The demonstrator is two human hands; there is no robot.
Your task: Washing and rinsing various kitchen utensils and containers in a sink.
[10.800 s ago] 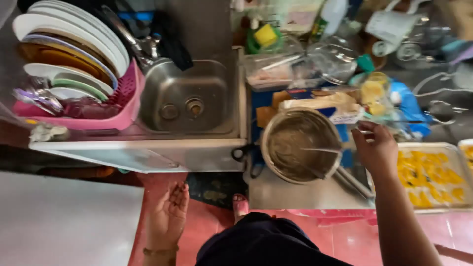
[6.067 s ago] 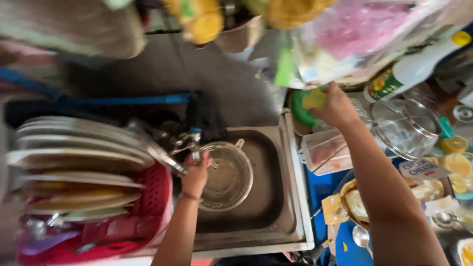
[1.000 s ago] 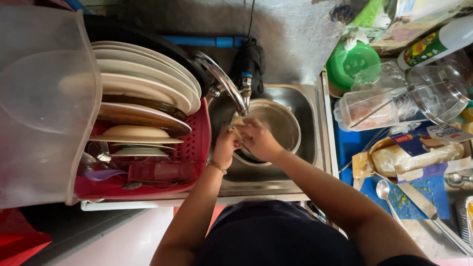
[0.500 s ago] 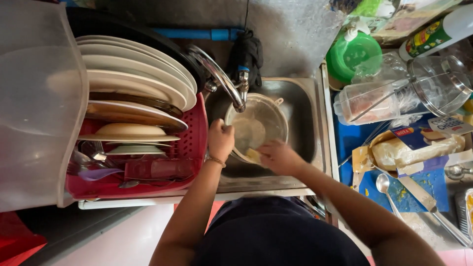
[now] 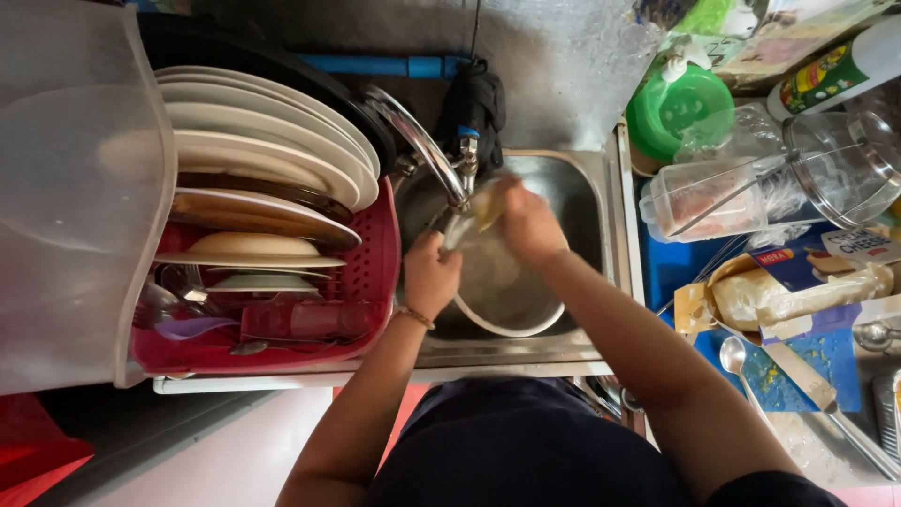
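Both of our hands are in the steel sink: our left hand is clamped on the rim of the round metal pan tilted under the tap, and our right hand is closed on a yellowish sponge, rubbing inside it. We judge the scrub only partway, with rinsing and racking beside the plates left. Right of the sink lie a green-lidded tub, a bottle with a green and yellow label and a blue and cream carton.
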